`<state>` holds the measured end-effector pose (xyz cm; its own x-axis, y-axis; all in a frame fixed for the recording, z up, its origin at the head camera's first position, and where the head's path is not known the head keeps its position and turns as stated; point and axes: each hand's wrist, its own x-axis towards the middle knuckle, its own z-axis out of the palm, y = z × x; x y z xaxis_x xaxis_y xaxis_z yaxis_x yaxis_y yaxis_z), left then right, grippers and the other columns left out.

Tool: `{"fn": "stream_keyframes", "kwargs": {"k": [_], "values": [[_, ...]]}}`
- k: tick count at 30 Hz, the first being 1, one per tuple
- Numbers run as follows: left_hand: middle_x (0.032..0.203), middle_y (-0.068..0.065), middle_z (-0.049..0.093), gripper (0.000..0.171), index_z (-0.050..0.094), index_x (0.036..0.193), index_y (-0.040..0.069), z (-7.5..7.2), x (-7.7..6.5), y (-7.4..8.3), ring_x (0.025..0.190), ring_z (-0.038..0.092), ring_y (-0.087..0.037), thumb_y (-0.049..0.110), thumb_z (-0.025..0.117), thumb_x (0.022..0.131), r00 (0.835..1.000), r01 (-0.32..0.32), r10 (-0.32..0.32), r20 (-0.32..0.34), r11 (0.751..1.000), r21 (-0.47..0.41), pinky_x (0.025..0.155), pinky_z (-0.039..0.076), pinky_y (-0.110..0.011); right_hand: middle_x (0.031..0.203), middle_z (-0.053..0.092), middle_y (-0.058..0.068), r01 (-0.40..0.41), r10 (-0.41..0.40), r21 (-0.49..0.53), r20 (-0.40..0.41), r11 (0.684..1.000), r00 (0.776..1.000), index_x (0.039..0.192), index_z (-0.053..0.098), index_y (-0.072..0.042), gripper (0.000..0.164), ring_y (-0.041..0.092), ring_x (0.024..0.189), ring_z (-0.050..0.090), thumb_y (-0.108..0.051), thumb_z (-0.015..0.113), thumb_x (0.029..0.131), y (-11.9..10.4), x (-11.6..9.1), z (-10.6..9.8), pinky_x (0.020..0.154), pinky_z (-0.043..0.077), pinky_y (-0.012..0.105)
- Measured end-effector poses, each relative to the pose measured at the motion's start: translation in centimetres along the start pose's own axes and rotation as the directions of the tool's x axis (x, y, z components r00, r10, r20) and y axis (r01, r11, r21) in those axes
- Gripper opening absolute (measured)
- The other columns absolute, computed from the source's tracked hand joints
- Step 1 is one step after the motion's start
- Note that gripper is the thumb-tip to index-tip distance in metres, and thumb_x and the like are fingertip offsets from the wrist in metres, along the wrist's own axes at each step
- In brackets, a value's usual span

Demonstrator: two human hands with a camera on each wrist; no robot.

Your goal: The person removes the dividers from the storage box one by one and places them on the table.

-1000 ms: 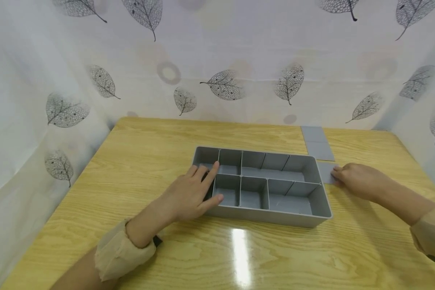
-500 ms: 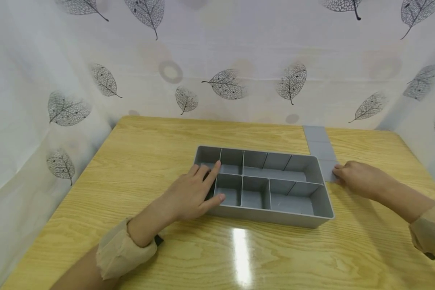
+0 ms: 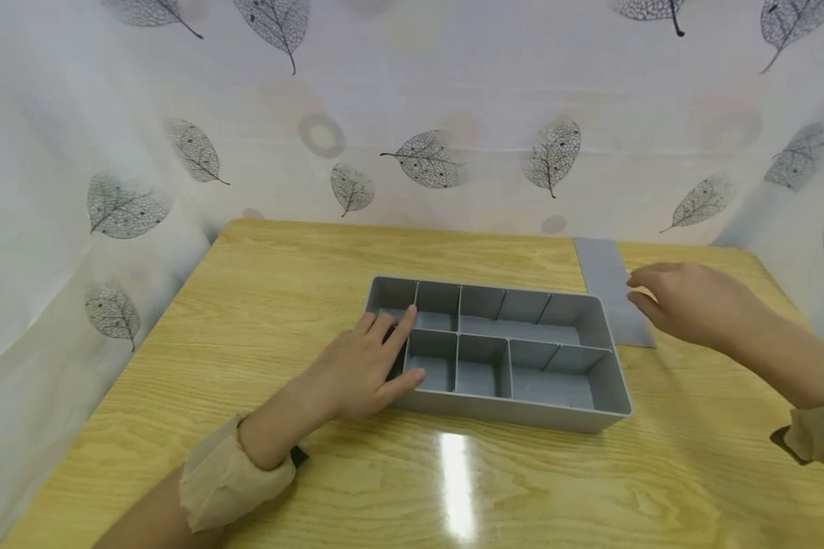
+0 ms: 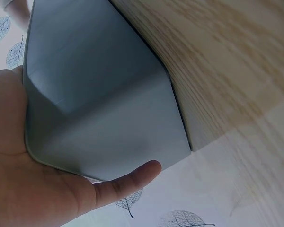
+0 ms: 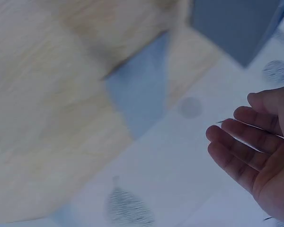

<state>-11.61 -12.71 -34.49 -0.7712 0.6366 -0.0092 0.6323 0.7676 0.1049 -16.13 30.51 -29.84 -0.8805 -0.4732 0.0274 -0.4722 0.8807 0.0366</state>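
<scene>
A grey plastic organizer box [image 3: 515, 412] with several compartments sits on the wooden table. My left hand [image 3: 357, 366] rests over its left end, fingers spread across the rim and thumb at the front edge. In the left wrist view, that thumb [image 4: 132, 182] lies straight along the box wall [image 4: 132, 127]. Beyond the box's right end, flat grey rectangular pieces [image 3: 607, 274] lie end to end in one strip. My right hand [image 3: 693, 301] is raised beside the strip, with nothing in its fingers. The right wrist view shows its fingers [image 5: 241, 146] loosely extended, apart from the strip [image 5: 142, 90].
The wooden table [image 3: 281, 274] runs back to a pale curtain [image 3: 467, 91] printed with leaves, which also hangs at both sides. A bright reflection shows on the tabletop in front of the box.
The right hand slid the nearest flat piece up against the others, closing the gap, then let go and lifted away. The left hand and the box have stayed in place.
</scene>
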Motion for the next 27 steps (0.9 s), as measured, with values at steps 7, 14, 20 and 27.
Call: {"fn": "stream_keyframes", "kwargs": {"k": [7,14,20,27], "values": [[0.143,-0.023,0.047,0.084,0.017,0.16,0.003,-0.1,-0.2,-0.1,0.132,0.045,-0.041,0.059,0.038,0.102,1.0,0.002,-0.001,-0.003,1.0,0.01,0.099,0.05,-0.049,0.058,0.051,-0.01,0.078,-0.062,0.126,-0.128,0.989,0.99,0.067,0.06,-0.019,0.027,0.005,0.051,0.041,-0.016,0.067,0.093,-7.4,1.3,-3.1,0.052,0.038,0.027],[0.142,-0.024,0.048,0.083,0.018,0.159,0.002,0.1,-0.1,-0.2,0.133,0.044,-0.042,0.059,0.039,0.102,1.0,-0.006,0.006,-0.004,1.0,-0.002,0.1,0.048,-0.05,0.052,0.038,-0.013,-0.026,-0.057,0.501,0.15,0.865,0.987,0.06,0.056,-0.022,0.04,0.004,0.047,0.032,-0.034,0.063,0.097,-12.8,1.8,-1.2,0.049,0.033,0.024],[0.143,-0.024,0.047,0.083,0.018,0.159,0.002,0.3,-0.1,-0.3,0.133,0.044,-0.042,0.059,0.039,0.102,1.0,-0.012,0.012,-0.001,1.0,-0.002,0.098,0.05,-0.049,0.048,0.035,-0.01,-0.227,-0.043,0.64,0.378,0.734,0.925,0.053,0.049,-0.017,0.045,0.007,0.047,0.024,-0.028,0.062,0.095,-14.6,2.5,0.7,0.05,0.03,0.024],[0.144,-0.025,0.046,0.084,0.017,0.159,0.002,0.1,-0.1,-0.3,0.133,0.043,-0.041,0.059,0.038,0.102,1.0,-0.01,0.01,0.004,1.0,0.002,0.098,0.05,-0.049,0.045,0.031,-0.01,-0.281,0.006,0.654,0.39,0.702,0.921,0.051,0.048,-0.017,0.039,0.008,0.045,0.021,-0.016,0.06,0.088,-15.5,2.9,0.9,0.048,0.029,0.025]]}}
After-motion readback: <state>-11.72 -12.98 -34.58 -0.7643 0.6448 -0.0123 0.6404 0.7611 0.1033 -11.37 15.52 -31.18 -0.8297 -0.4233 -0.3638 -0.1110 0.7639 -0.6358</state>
